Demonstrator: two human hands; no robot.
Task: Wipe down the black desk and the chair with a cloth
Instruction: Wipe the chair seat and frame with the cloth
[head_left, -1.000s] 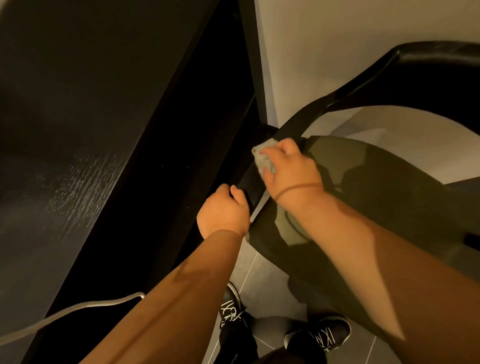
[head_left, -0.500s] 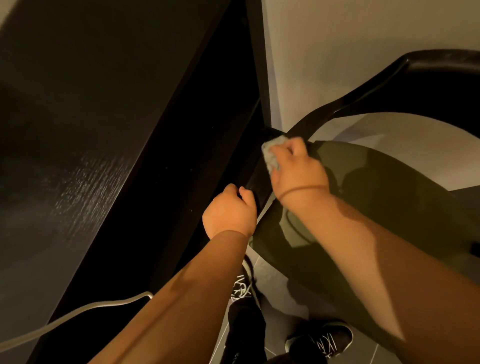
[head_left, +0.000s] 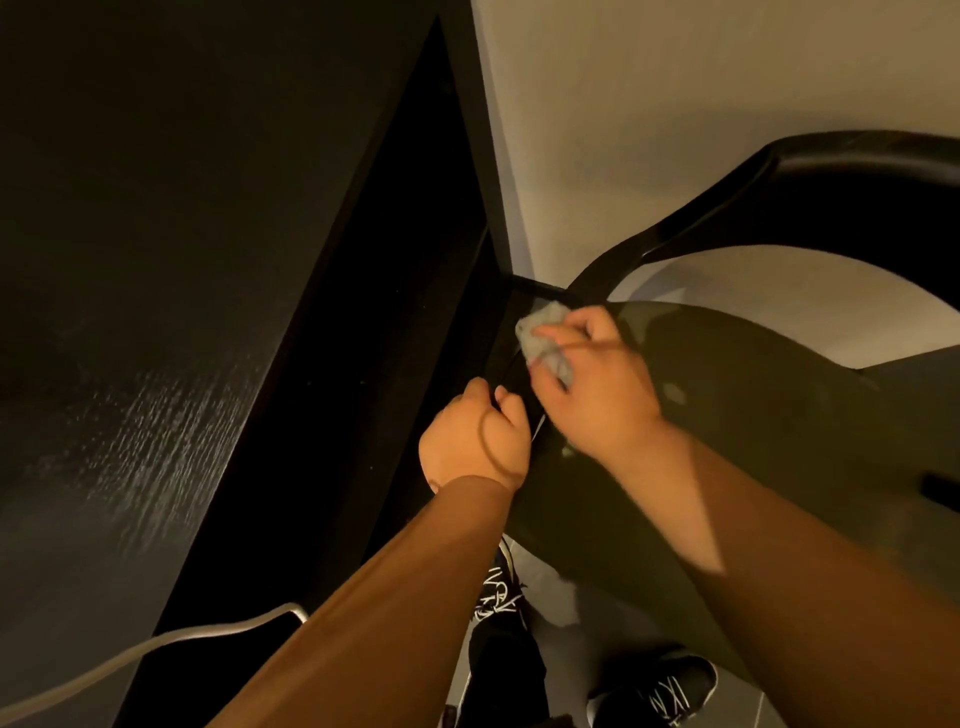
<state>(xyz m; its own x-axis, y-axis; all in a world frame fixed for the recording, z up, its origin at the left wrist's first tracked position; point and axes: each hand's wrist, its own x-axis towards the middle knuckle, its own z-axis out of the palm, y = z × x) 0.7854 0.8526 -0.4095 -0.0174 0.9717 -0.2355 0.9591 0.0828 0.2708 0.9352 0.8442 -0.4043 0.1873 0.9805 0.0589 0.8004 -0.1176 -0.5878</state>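
The black desk (head_left: 156, 291) fills the left half of the view, its front edge running diagonally. To the right stands the dark chair (head_left: 753, 426) with a curved black backrest (head_left: 857, 171) and a glossy seat. My right hand (head_left: 597, 384) holds a small grey cloth (head_left: 540, 332) bunched in its fingers and presses it on the chair's black arm rail near the seat's far left corner. My left hand (head_left: 475, 439) grips that same rail just below, fingers curled round it.
A light wall (head_left: 675, 104) rises behind the chair. A pale cable (head_left: 156, 644) crosses the desk's near edge at the lower left. My two black shoes (head_left: 660, 696) stand on grey floor tiles under the chair's front.
My right hand slid the cloth a little up the rail towards the wall and then back down. My left hand kept its grip on the rail.
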